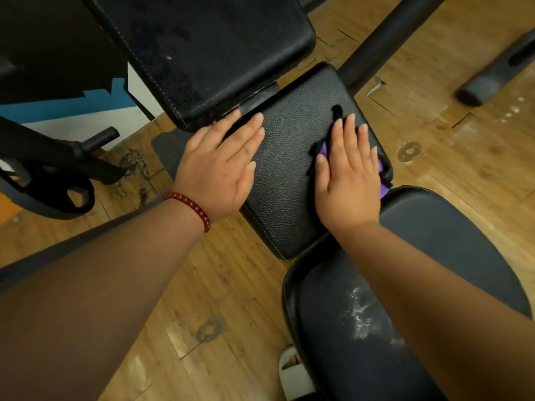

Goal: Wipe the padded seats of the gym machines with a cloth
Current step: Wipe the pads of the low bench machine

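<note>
A black padded seat (292,157) lies in the middle of the view, between a large black back pad (208,47) above and a dusty dark pad (362,314) below right. My left hand (223,166) rests flat on the seat's left edge, fingers straight. Over on the seat's right side, my right hand (347,175) presses flat on a purple cloth (383,180). Only small bits of the cloth show at the thumb and past the little finger. A red bead bracelet (191,206) circles my left wrist.
Worn wooden floor (202,299) surrounds the bench. A black frame tube (385,39) runs up to the right, and a grey foam roller handle (477,88) lies at the far right. Black machine parts with a handle (58,175) stand at left. A white sandal (292,371) shows at the bottom.
</note>
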Action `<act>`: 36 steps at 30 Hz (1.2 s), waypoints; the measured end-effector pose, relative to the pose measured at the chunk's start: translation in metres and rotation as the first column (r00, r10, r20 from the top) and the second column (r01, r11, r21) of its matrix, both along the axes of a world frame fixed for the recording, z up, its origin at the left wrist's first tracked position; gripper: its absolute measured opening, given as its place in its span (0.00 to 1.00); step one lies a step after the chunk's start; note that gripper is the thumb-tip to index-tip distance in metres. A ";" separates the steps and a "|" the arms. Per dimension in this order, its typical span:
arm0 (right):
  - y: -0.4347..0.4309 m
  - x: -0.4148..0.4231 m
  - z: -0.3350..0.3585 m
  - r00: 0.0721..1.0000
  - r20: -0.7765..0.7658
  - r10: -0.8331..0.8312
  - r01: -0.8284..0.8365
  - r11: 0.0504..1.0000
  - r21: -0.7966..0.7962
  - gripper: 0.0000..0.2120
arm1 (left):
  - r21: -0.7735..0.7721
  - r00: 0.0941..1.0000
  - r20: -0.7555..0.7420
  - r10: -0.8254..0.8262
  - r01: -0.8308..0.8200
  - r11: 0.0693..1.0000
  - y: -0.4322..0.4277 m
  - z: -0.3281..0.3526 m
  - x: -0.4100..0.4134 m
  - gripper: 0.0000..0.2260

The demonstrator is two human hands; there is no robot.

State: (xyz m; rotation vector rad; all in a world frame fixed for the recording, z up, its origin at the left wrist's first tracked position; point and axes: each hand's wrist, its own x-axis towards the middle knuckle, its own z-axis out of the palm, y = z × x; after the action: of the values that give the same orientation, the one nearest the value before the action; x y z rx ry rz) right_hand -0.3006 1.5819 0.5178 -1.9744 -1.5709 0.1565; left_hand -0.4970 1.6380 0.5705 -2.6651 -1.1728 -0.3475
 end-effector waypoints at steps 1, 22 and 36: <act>0.002 0.001 0.000 1.000 0.001 -0.008 0.008 1.000 -0.003 0.28 | -0.015 0.999 0.015 0.040 -0.040 0.999 -0.005 -0.001 0.005 0.21; -0.012 0.075 -0.021 0.970 -0.113 0.215 -0.213 0.977 0.033 0.28 | -0.048 0.914 -0.050 0.402 -0.405 0.913 -0.004 -0.011 0.133 0.29; 0.021 0.102 0.001 0.823 -0.561 0.086 -0.195 0.971 -0.138 0.09 | 0.043 0.902 -0.030 0.430 -0.429 0.902 0.001 -0.017 0.139 0.29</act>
State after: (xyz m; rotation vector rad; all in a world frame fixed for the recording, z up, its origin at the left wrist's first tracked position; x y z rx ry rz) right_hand -0.1988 1.6026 0.5192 -1.7218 -1.3398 0.8904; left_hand -0.3583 1.6386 0.5535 -2.2797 -1.6734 -0.2333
